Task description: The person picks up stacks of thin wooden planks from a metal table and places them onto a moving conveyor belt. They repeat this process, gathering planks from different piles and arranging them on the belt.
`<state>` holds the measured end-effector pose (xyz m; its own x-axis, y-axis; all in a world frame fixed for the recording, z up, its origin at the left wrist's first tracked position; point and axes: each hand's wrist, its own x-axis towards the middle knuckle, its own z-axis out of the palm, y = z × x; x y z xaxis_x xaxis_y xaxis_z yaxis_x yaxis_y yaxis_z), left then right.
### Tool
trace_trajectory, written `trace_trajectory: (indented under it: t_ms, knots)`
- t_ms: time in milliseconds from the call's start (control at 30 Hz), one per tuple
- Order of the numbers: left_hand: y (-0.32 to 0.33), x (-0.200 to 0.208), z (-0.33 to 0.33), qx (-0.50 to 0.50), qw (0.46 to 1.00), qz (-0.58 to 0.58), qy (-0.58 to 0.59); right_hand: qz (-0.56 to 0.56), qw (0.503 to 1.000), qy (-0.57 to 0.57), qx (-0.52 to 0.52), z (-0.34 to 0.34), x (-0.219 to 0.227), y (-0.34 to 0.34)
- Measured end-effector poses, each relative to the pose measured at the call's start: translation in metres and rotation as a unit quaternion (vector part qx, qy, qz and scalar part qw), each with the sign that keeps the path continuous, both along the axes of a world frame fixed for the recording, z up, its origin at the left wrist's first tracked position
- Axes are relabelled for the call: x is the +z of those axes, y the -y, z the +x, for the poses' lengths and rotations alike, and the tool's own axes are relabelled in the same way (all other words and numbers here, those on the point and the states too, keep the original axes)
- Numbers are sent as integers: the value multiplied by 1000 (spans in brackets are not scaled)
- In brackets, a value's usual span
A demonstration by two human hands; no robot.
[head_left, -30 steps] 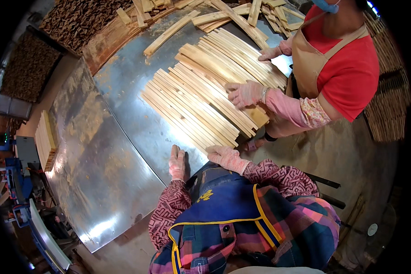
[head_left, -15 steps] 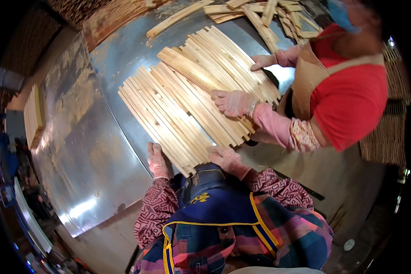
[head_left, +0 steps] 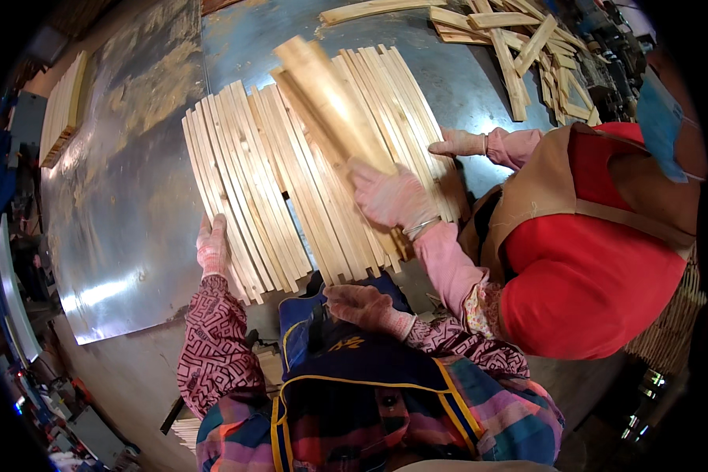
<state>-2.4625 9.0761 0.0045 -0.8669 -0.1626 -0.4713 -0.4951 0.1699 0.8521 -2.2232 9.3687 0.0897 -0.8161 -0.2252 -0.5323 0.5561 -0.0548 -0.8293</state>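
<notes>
Many pale wooden strips [head_left: 236, 181] lie side by side in a wide row on the metal table, their near ends uneven, with a gap near the middle. My gloved left hand [head_left: 212, 248] rests along the row's left edge, fingers stretched out. Just short of the near ends is my gloved right hand [head_left: 362, 305], palm turned partly up, fingers extended, holding nothing. A co-worker's gloved hand [head_left: 393, 195] grips a wider wooden board [head_left: 334, 98] slanting above the strips. The co-worker's other hand [head_left: 458, 143] touches the row's right edge.
The metal table [head_left: 126, 204] is streaked with dust. A stack of boards [head_left: 64, 110] stands at its far left. Loose wood pieces [head_left: 519, 59] are heaped at the far right, and a long slat [head_left: 377, 9] lies at the back. The co-worker [head_left: 590, 259] stands close on my right.
My right hand has drawn back from the strips' near ends and turned over. My left hand has slid farther along the left edge. The co-worker's board has shifted and is blurred; the view has swung.
</notes>
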Motion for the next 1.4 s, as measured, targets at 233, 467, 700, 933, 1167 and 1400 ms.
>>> trace_trajectory:
  t_ms: [233, 467, 700, 933, 1167, 1400]
  knots:
    - [-2, 3, 8, -38, 999, 27, -17, 223, 971, -77, 25, -25, 24, 5]
    - [25, -44, 3, -66, 996, -22, -62, 126, 981, -50, -141, -32, -11, 5]
    - [-18, 22, 52, -95, 894, -407, -160, 283, 940, -68, -178, -39, -1, -20]
    - [-87, 51, 91, -208, 869, -369, -258, 489, 849, -172, -103, -92, -18, -41]
    - [-134, 54, 85, -291, 861, -321, -268, 654, 751, -89, 32, -184, -30, -32]
    - [-132, 57, 83, -310, 872, -308, -220, 525, 849, -13, 54, -212, -19, -44]
